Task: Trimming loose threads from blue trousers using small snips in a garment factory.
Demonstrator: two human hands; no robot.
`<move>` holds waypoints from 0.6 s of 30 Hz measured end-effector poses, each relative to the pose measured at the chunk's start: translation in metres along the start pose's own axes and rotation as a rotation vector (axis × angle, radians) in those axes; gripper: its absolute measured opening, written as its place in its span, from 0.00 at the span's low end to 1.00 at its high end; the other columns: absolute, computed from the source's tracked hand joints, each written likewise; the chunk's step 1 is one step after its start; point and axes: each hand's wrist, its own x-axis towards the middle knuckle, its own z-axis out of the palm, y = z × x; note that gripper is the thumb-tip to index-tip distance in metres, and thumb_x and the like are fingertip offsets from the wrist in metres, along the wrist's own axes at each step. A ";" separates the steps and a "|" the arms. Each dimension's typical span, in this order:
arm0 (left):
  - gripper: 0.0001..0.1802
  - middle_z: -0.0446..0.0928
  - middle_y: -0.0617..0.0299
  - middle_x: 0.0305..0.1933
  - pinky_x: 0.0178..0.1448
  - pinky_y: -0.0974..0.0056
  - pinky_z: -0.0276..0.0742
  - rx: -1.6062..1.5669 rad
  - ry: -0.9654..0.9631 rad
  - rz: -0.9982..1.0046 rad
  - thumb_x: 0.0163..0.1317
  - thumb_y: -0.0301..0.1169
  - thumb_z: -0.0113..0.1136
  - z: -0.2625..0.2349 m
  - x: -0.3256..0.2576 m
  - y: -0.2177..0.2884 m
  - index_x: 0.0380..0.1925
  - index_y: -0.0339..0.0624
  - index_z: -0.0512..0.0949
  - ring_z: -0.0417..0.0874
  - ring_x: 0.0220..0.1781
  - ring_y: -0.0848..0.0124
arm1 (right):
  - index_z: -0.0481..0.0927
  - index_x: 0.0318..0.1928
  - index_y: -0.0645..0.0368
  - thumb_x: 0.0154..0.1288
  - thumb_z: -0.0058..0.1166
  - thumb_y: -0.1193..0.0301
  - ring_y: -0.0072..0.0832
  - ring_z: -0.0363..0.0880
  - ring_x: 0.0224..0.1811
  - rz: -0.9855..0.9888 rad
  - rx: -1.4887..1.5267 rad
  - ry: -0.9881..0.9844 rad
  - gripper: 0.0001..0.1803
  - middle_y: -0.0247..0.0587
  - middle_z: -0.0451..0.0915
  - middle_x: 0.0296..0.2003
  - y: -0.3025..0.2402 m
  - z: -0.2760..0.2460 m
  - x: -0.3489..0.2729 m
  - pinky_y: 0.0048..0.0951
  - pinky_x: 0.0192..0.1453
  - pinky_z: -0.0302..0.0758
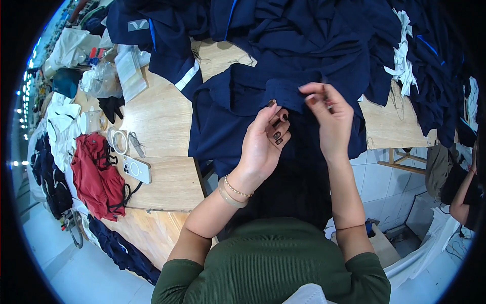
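Note:
A dark navy garment (217, 129) with a stitched, band-like edge lies over the table's front edge and hangs down toward me. My left hand (264, 139) is closed on the band, thumb on top and fingers curled underneath, palm turned up. Just right of it, my right hand (333, 114) is raised at the band's right end. Its thumb and forefinger come close together and the other fingers curl in; slight blur hides whether a thread or anything else small is between them.
More navy garments (314, 30) are heaped at the back. White scraps (403, 55) lie on them at right. On the wooden table (167, 180) at left are a phone (136, 169), a roll of tape (119, 142), small snips (135, 144), plastic bags (103, 81) and a red bag (96, 175). Another person's arm (461, 195) shows at far right.

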 end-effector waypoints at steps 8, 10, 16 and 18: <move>0.07 0.77 0.72 0.39 0.45 0.69 0.69 -0.038 0.098 -0.024 0.71 0.40 0.58 0.007 0.005 -0.006 0.39 0.50 0.78 0.73 0.39 0.79 | 0.83 0.37 0.64 0.57 0.54 0.86 0.26 0.74 0.31 -0.377 -0.436 -0.022 0.09 0.37 0.76 0.26 0.014 0.005 0.004 0.22 0.36 0.70; 0.08 0.77 0.70 0.42 0.53 0.65 0.71 -0.023 0.052 0.008 0.71 0.39 0.57 0.003 0.009 -0.007 0.41 0.50 0.77 0.74 0.46 0.76 | 0.82 0.37 0.64 0.66 0.56 0.81 0.17 0.72 0.34 -0.165 -0.056 0.110 0.03 0.31 0.77 0.30 0.006 0.011 0.002 0.19 0.38 0.68; 0.09 0.79 0.64 0.47 0.62 0.60 0.71 -0.036 -0.039 0.065 0.71 0.37 0.56 0.004 0.005 -0.008 0.44 0.45 0.78 0.77 0.54 0.70 | 0.84 0.39 0.61 0.50 0.60 0.83 0.32 0.75 0.30 -0.455 -0.572 -0.074 0.13 0.39 0.78 0.27 0.012 0.002 0.009 0.27 0.35 0.71; 0.10 0.79 0.63 0.49 0.63 0.60 0.72 -0.021 -0.040 0.068 0.71 0.37 0.56 -0.007 0.011 -0.011 0.45 0.43 0.78 0.77 0.54 0.69 | 0.84 0.36 0.62 0.51 0.59 0.84 0.32 0.73 0.29 -0.536 -0.659 -0.038 0.10 0.38 0.78 0.27 0.020 0.007 0.005 0.29 0.33 0.70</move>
